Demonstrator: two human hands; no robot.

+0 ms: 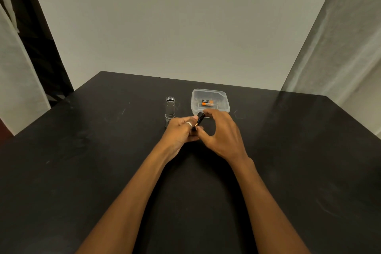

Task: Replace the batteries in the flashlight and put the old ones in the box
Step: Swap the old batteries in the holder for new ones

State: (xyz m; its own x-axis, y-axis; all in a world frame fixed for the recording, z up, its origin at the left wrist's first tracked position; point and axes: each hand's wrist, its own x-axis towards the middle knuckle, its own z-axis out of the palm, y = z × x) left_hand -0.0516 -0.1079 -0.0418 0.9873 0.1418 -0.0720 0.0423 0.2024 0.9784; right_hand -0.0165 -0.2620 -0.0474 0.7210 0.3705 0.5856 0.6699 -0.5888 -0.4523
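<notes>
A silver flashlight body (170,108) stands upright on the black table (103,161), its open end up. My left hand (179,133), with a ring on one finger, grips a black battery holder (199,120) with a copper-coloured end. My right hand (221,132) touches the same holder, fingertips at its upper end and thumb near its lower end. Just behind my hands sits a clear plastic box (223,97). An orange and black battery (207,102) lies inside the box.
A pale wall rises behind the table's far edge. Sheer curtains hang at the left and right. The table's left edge runs diagonally beside a dark gap.
</notes>
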